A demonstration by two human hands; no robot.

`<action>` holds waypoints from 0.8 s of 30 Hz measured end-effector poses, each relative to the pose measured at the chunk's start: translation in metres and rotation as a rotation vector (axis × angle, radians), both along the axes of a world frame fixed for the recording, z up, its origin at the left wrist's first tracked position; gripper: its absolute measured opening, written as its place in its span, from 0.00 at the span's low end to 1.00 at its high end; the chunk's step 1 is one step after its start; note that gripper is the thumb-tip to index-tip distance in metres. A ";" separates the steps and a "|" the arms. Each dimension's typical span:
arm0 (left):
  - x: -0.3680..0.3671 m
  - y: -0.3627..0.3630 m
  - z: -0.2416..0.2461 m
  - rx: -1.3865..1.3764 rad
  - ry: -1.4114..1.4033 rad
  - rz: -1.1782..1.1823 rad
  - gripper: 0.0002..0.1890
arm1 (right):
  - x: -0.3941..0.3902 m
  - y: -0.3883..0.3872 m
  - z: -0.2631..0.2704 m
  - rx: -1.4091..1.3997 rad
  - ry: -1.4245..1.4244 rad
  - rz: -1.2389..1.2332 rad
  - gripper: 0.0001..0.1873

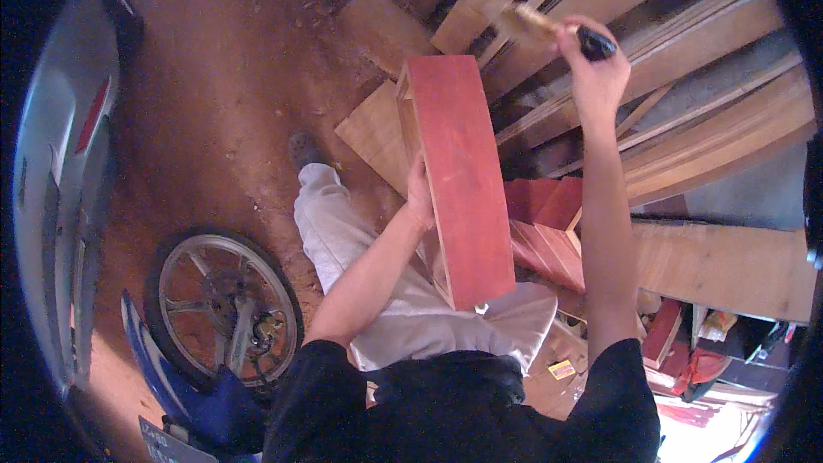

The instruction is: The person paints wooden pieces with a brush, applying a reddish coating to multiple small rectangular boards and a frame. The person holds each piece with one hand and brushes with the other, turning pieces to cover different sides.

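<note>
My left hand (421, 198) grips a long wooden box or drawer (464, 173) by its open side. The box's broad upper face is coated red, and its edges are bare pale wood. It tilts above my lap, with the fingers inside it partly hidden. Up and to the right, my right hand (595, 67) is closed around what looks like a paintbrush (530, 22), blurred, with a black handle end showing behind the fist. The brush is held apart from the box, pointing to the upper left.
Long wooden boards (643, 71) lean at the upper right. Red-coated wooden pieces (546, 238) lie beside my lap, near a small yellow and red box (561, 370). Plywood pieces (373, 135) rest on the dirt floor (206, 122). A motorcycle wheel (225, 308) and a car (64, 173) stand at left.
</note>
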State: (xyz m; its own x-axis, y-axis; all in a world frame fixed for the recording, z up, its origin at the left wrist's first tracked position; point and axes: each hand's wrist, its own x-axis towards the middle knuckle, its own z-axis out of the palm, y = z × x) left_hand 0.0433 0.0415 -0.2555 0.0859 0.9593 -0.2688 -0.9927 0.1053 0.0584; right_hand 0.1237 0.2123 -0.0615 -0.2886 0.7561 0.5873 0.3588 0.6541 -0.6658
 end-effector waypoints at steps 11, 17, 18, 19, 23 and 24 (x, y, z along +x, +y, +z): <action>0.000 0.007 0.003 0.015 0.017 -0.035 0.31 | 0.054 -0.076 0.002 -0.948 -0.561 0.834 0.17; 0.003 0.001 0.008 -0.062 0.036 -0.098 0.32 | 0.020 -0.036 -0.018 -0.934 -0.465 0.650 0.12; 0.002 -0.001 0.008 -0.091 0.153 -0.112 0.32 | 0.014 -0.025 -0.016 -0.956 -0.382 0.594 0.11; 0.000 -0.001 0.008 -0.101 0.178 -0.131 0.32 | 0.008 -0.013 -0.015 -0.830 -0.321 0.516 0.11; -0.001 -0.003 0.004 -0.039 0.331 -0.096 0.31 | -0.024 0.022 -0.006 0.231 -0.145 0.053 0.09; 0.001 -0.004 0.002 -0.042 0.250 -0.091 0.30 | -0.026 0.023 -0.002 0.259 -0.094 0.000 0.09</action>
